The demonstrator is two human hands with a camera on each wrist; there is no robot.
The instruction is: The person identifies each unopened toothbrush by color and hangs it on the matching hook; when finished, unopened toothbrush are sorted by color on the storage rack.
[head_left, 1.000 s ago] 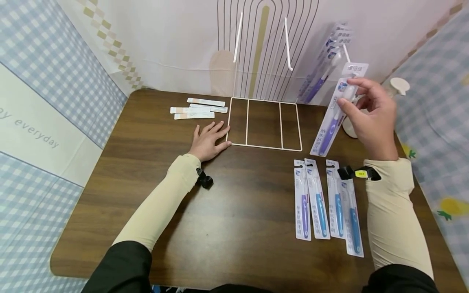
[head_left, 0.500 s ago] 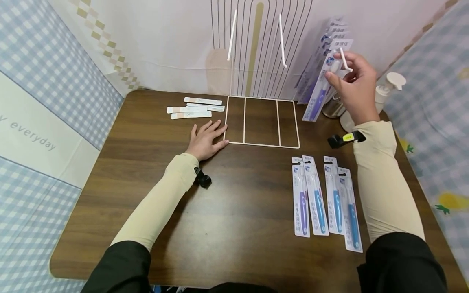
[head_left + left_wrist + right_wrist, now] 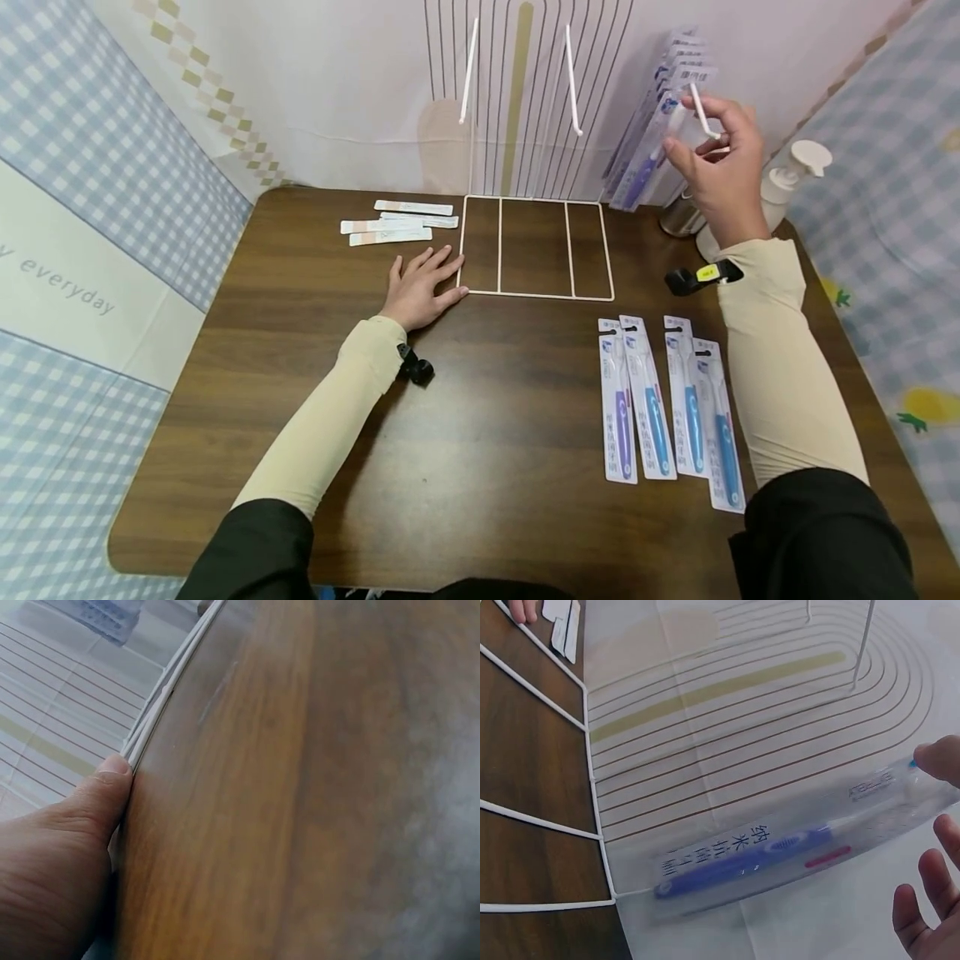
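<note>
My right hand (image 3: 720, 158) is raised beside the white hook (image 3: 701, 108), its thumb and index finger apart. Just behind these fingertips hangs a packaged purple toothbrush (image 3: 750, 855), leaning back against several similar packs (image 3: 645, 117) on that hook. In the right wrist view the thumb overlaps the pack's upper end, and the other visible fingers are bent loosely away from it. My left hand (image 3: 416, 292) lies spread on the table, its fingertips at the left edge of the white wire rack base (image 3: 555, 296); its thumb (image 3: 105, 787) shows beside the wire.
Several packaged toothbrushes (image 3: 652, 400), one purple and the others blue, lie on the right of the wooden table (image 3: 480, 467). Slim white packets (image 3: 390, 237) lie at back left. A pump bottle (image 3: 787, 183) and a metal container (image 3: 681, 217) stand behind my right hand.
My right hand has carried the purple toothbrush pack up and left onto the hook. The pack has then moved farther back, away from the fingertips. My left hand has stayed put.
</note>
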